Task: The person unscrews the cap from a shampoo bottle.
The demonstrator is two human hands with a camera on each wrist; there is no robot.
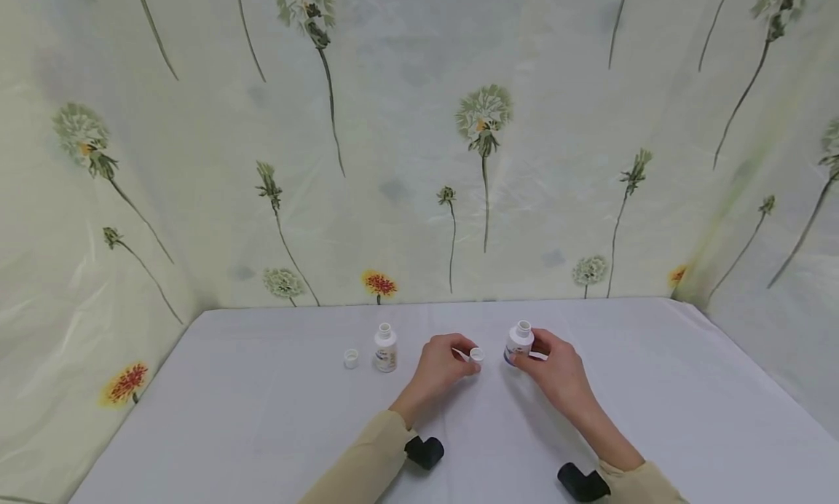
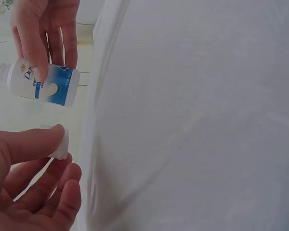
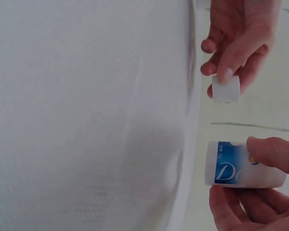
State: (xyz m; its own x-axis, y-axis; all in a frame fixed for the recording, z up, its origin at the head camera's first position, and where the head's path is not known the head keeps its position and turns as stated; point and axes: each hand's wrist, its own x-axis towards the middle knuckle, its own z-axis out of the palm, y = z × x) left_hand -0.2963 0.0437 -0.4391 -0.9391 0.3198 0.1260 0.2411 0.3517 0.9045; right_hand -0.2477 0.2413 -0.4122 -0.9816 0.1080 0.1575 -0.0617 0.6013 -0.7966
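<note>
Between thumb and fingers, my left hand (image 1: 443,365) pinches a small white bottle cap (image 1: 476,355), its hollow side facing up. My right hand (image 1: 558,367) holds a small white bottle (image 1: 518,344) with a blue label, upright and with its neck uncapped. In the left wrist view that bottle (image 2: 48,85) reads "Dove" in part, and the cap (image 2: 62,144) sits under my left thumb. A gap separates cap and bottle. To the left of my left hand stands a second uncapped bottle (image 1: 386,349), with another white cap (image 1: 350,358) beside it.
A white cloth covers the table (image 1: 262,416). Behind it and at the sides hangs a flower-printed curtain (image 1: 393,162). Black pieces (image 1: 424,453) are worn at both wrists, below the beige sleeves.
</note>
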